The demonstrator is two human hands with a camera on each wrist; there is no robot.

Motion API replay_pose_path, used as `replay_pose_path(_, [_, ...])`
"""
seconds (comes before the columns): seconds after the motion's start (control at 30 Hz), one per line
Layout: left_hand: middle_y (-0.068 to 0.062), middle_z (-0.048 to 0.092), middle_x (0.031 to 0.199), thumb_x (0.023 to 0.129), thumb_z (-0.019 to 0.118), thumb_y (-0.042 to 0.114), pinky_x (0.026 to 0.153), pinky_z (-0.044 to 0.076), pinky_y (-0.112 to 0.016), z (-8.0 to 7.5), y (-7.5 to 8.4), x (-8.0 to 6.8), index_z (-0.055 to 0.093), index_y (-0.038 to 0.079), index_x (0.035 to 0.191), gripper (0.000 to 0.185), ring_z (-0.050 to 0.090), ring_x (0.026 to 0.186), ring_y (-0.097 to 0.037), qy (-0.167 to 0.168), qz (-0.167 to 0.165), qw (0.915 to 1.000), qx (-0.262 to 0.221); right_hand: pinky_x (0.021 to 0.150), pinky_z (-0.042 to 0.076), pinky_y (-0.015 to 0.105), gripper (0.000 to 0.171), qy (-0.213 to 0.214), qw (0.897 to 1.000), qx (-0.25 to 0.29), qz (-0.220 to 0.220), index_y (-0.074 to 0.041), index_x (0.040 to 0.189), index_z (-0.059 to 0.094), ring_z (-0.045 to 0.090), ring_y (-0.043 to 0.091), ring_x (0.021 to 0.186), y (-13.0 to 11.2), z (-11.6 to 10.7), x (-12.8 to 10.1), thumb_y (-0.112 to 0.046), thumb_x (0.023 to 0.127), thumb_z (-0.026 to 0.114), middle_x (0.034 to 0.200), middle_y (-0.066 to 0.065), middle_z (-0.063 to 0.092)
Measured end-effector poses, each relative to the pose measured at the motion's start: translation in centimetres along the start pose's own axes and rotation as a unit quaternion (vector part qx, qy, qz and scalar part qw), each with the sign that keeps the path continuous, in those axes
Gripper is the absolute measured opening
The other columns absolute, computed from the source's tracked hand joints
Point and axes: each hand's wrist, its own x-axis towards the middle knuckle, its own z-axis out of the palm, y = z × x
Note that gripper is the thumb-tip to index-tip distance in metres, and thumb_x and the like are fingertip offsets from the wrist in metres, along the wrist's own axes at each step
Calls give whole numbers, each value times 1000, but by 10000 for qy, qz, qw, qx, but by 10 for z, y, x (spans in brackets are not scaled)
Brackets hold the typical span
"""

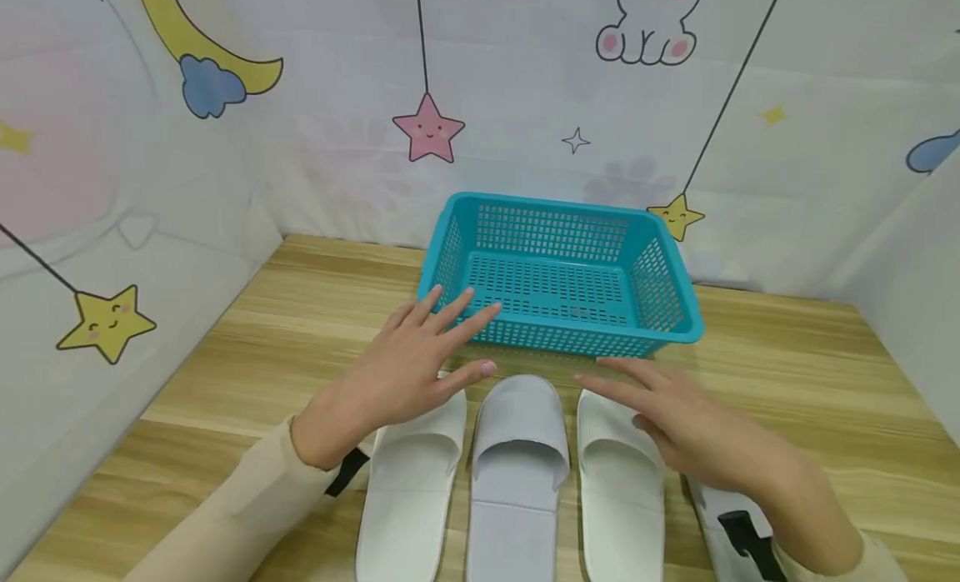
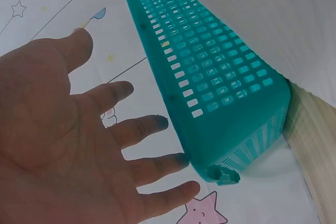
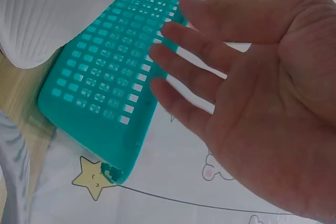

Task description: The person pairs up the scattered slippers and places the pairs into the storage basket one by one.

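Head view, near to far. Lower edge of frame: slippers in a row on the wood-grain tabletop (image 1: pixel 330 307), toes toward the top of frame. Left white slipper (image 1: pixel 408 507) at lower centre-left; grey slipper (image 1: pixel 517 482) at lower centre; right white slipper (image 1: pixel 622 499) just right of it; fourth slipper (image 1: pixel 708 515) at lower right, partly hidden by the right forearm.

Left hand (image 1: pixel 405 365), centre-left, over the toe of the left white slipper: fingers spread and extended, gripping nothing. Right hand (image 1: pixel 667 411), right of centre, over the toe of the right white slipper: fingers extended with a slight bend, gripping nothing. Cream sleeves (image 1: pixel 247 490) enter from both lower corners; dark strap (image 1: pixel 348 472) at the left wrist.

Beyond the hands, upper centre-right: blue-green basket (image 1: pixel 551 332), upright, perforated walls. Both wrist views show fingertips at or near its rim; contact cannot be told.

Farthest: white backdrop (image 1: pixel 322 57) printed with pink star (image 1: pixel 429 129), top centre-left, and yellow moon (image 1: pixel 258 76), upper left.
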Motion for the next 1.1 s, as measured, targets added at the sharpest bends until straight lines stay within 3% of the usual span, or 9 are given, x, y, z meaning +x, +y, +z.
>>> replay_pose_path(0.1, [-12, 26, 175, 106, 57, 56, 124, 17, -72, 0, 0, 0, 32, 30, 169, 72, 12, 160, -52, -13, -22, 10000, -37, 112, 36, 74, 95, -130, 9997, -39, 203, -27, 160, 48, 43, 43, 148, 4, 1, -2, 28, 84, 61, 161, 12, 48])
replay_pose_path(0.23, [-12, 24, 175, 106, 58, 55, 124, 17, -73, 1, -1, 0, 32, 30, 169, 72, 10, 159, -54, -37, -68, 9999, -106, 112, 30, 78, 103, -338, 9984, -110, 441, -29, 159, 50, 39, 47, 150, 10, 4, -5, 33, 78, 56, 162, 15, 46])
replay_pose_path(0.4, [-12, 23, 176, 106, 58, 54, 123, 17, -75, 1, -4, 0, 32, 30, 169, 72, 8, 159, -55, -81, -127, 9997, -177, 110, 35, 78, 107, -687, 9966, -311, 325, -31, 159, 50, 39, 50, 149, 17, 12, -7, 33, 73, 59, 165, 18, 42])
replay_pose_path(0.57, [-13, 23, 175, 106, 59, 53, 122, 17, -76, 1, -9, 1, 32, 28, 169, 72, 7, 159, -54, -109, -245, 9995, -140, 107, 37, 79, 110, -1000, 9947, -157, 197, -32, 160, 48, 38, 50, 150, 20, 19, -8, 32, 70, 60, 166, 21, 39])
replay_pose_path(0.87, [-13, 21, 176, 106, 59, 52, 121, 17, -76, 2, -12, 2, 34, 27, 168, 72, 3, 160, -54, -201, -278, 9993, -138, 106, 38, 79, 119, -1459, 9882, -44, 475, -35, 164, 41, 38, 50, 150, 17, 20, -7, 34, 68, 60, 169, 20, 34])
replay_pose_path(1.0, [-13, 19, 176, 106, 60, 52, 121, 17, -77, 3, -13, 2, 34, 27, 168, 71, 1, 160, -53, -262, -285, 9992, -109, 98, 51, 60, 124, -1806, 9798, 269, 818, -36, 167, 35, 50, 47, 140, 15, 18, -5, 33, 68, 64, 171, 19, 30])
replay_pose_path(1.1, [-12, 18, 176, 106, 60, 52, 121, 17, -77, 3, -13, 2, 34, 28, 168, 71, 0, 160, -53, -310, -298, 9990, -77, 77, 53, 37, 123, -1941, 9735, 573, 1065, -37, 167, 34, 64, 35, 121, 14, 18, -4, 33, 69, 62, 173, 18, 27])
